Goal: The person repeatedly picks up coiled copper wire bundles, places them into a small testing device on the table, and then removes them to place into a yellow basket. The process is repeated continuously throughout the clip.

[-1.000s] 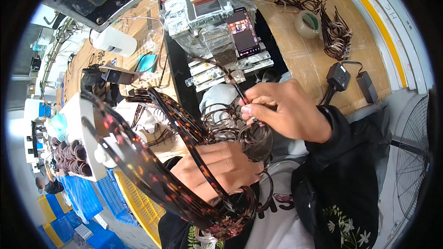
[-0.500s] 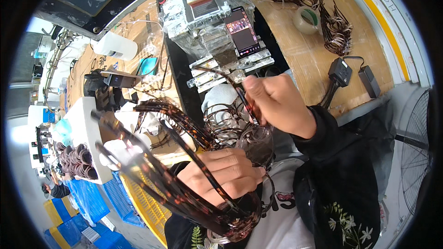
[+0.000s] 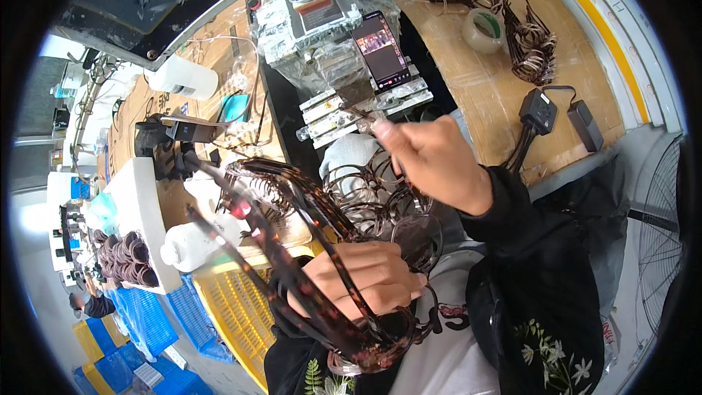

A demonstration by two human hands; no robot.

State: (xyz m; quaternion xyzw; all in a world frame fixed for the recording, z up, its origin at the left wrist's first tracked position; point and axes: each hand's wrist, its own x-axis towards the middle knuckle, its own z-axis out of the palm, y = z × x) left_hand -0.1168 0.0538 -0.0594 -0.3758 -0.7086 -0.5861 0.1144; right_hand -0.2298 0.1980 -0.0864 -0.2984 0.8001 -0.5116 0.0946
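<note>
My left hand (image 3: 358, 278) is closed round a bundle of tortoiseshell eyeglass frames (image 3: 344, 336), whose long temples fan out toward the left. Above and to the right of it, my right hand (image 3: 439, 164) is closed, thumb on top, on a dark eyeglass frame (image 3: 355, 111) whose thin end sticks out past the thumb toward the metal fixture (image 3: 322, 113). The hand hides most of that frame. More eyeglass frames (image 3: 355, 186) lie on a pale cloth in front of me, between and beyond my hands.
A phone (image 3: 382, 51) leans on the machine (image 3: 303, 25). On the right board are a tape roll (image 3: 483, 31), a heap of eyeglass frames (image 3: 530, 51) and a black adapter (image 3: 539, 112). White bottles (image 3: 183, 77), a yellow basket (image 3: 238, 311) and blue crates (image 3: 142, 318) are at left. A fan (image 3: 658, 241) stands right.
The bundle in my left hand has swung slightly, its temple ends shifting right. My right hand has moved a little left, and the eyeglass frame in it has turned, now mostly hidden.
</note>
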